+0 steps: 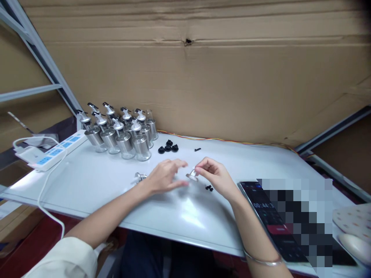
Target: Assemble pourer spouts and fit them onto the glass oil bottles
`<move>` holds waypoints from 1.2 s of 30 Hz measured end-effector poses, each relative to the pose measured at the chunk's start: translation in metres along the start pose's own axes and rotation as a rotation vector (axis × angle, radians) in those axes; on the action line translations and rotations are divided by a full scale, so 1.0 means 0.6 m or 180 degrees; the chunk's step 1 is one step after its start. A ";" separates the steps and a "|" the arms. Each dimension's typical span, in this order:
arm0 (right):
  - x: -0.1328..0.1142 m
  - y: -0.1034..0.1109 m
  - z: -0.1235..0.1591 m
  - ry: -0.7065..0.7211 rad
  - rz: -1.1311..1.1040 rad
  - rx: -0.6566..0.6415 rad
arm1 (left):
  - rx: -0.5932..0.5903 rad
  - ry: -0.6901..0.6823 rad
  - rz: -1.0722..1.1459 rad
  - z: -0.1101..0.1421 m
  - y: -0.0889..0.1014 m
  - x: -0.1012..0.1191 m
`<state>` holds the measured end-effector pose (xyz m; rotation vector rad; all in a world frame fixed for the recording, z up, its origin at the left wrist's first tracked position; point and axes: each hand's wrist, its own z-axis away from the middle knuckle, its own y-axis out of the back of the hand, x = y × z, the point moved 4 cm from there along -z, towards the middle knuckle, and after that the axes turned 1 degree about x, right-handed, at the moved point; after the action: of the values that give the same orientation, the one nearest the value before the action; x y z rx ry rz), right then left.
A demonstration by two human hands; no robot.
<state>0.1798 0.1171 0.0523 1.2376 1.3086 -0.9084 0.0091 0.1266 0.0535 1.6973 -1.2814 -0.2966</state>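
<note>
Nearest: cream sleeve (63, 256) on L arm, metal bangle (265, 262) just below R hand's wrist. To R of R hand: smartphone (261, 202) flat, screen up w/ timer digits, prob. so they can be read at a glance; beyond it, pale computer mouse (354, 247).

R hand (216, 174): thumb + fingertips pinch a silver pourer top (192, 175) by its narrow end, wide rim facing down; light grip, prob. bc the part is small & needs turning freely. It's held just above the white table (162, 226), betw. both hands. L hand (165, 175): fingers spread, nothing in it, thumb + fingertips pointing at the pourer top, apart from it; prob. kept clear for access.

Just under R hand: tiny black plugs (209, 188), close by, prob. for short reach. Behind L wrist: loose silver metal parts (141, 177), partly hidden, exact no. can't tell.

Beyond hands: black stoppers (174, 148) bunched, prob. sorted by type; black lever (197, 149) alone to their R. Far L of L hand: power strip (59, 150) w/ white cable. Past L hand: steel-sleeved glass bottles (125, 144), upright in a tight group, most w/ pourers on, prob. to save room. Furthest: thin wires (214, 139) along cardboard wall (188, 88).
</note>
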 end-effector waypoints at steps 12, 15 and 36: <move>0.000 0.015 -0.001 0.0031 -0.0054 0.0462 | -0.0501 0.1967 -0.0767 0.008 -0.001 -0.137; 0.001 0.017 -0.001 0.0025 -0.0074 0.0516 | -0.0474 0.1988 -0.0880 0.007 0.009 -0.130; -0.009 0.027 0.003 0.0155 -0.0136 0.0800 | 0.1203 0.0516 0.1802 0.004 0.000 0.011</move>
<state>0.1956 0.1172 0.0595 1.4370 1.2915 -1.1050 0.0102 0.1196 0.0547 1.5348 -1.6989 0.4324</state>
